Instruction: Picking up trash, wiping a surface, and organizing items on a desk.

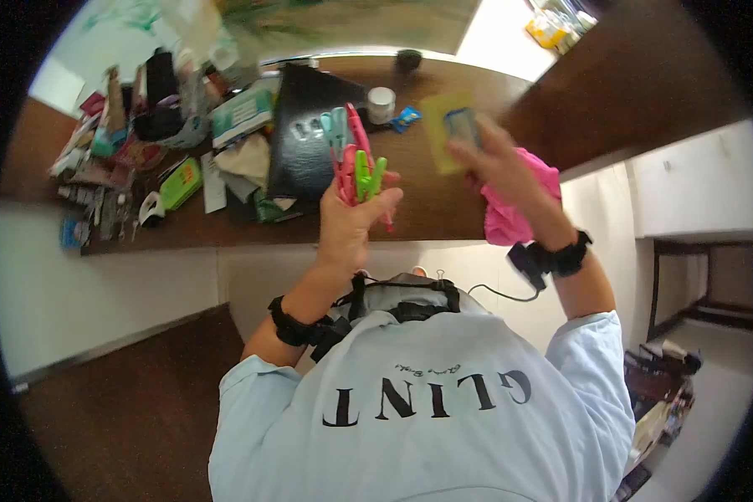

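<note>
In my left hand [351, 219] is a bunch of plastic clothespins [349, 166], pink, pale teal and lime green, standing up out of my fist. My right hand [499, 160], blurred, grips a flat yellowish piece [438, 135] together with a small blue-edged item [461, 125]; what they are is too blurred to tell. Both hands are above the dark wooden table [439, 213]. Below my right forearm a bright pink cloth [505, 216] lies crumpled at the table's front edge. Behind the clothespins rests a black folder or case [301, 150].
A white-lidded jar [381, 105] and a blue wrapped sweet [406, 119] stand near the folder. On the left are a green box [241, 116], a lime-green case [181, 184] and piled small items. A dark round object [408, 59] sits at the back. A cable [505, 295] hangs from my right wrist strap.
</note>
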{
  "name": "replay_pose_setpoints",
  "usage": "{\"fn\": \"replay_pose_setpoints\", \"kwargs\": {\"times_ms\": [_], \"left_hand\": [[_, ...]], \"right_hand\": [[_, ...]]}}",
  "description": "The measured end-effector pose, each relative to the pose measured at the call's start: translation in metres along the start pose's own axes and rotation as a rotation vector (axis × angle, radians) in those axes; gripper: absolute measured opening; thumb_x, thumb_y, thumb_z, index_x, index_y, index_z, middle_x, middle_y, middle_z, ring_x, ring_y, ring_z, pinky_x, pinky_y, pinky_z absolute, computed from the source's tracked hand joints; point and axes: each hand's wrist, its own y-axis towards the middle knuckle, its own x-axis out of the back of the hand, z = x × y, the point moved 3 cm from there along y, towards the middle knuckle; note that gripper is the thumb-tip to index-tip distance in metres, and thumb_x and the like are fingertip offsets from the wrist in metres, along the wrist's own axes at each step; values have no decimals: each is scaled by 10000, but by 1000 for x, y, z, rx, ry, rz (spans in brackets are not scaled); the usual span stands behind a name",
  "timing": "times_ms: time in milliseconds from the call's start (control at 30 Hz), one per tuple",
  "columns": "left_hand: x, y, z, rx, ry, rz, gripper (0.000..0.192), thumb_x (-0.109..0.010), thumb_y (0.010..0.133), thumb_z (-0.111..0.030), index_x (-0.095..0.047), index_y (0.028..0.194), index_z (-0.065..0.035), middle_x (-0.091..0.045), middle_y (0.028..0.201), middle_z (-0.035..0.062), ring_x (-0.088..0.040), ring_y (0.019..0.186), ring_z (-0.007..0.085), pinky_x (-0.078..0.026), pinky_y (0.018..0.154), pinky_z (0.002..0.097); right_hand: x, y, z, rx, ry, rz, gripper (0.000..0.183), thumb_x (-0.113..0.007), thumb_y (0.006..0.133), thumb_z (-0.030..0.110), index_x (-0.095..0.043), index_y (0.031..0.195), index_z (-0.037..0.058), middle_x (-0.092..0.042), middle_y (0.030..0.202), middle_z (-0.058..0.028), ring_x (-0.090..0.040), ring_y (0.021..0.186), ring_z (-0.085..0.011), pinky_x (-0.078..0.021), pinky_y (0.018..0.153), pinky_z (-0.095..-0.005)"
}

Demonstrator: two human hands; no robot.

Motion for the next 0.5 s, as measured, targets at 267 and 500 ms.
{"fn": "replay_pose_setpoints", "kwargs": {"times_ms": [267,500], "left_hand": [[-25,25,28,-2,-39,-122,288,-637,704,12,-524,957,-66,-551,786,-12,-475,587,43,-337,456,183],[-37,16,-2,-59,-70,-160,282,-618,707,15,-509,952,-74,-536,788,-18,-480,605,61,-369,513,205]], "right_hand": [[-5,-39,-16,-32,-336,417,442,-537,827,393,-458,1036,11,-551,904,-200,-566,807,-289,-445,716,-345],[108,-51,-125,-224,-1260,-105,872,-442,775,612,-101,1379,84,-23,1398,-271,-12,1281,-464,-50,1009,-567]]}}
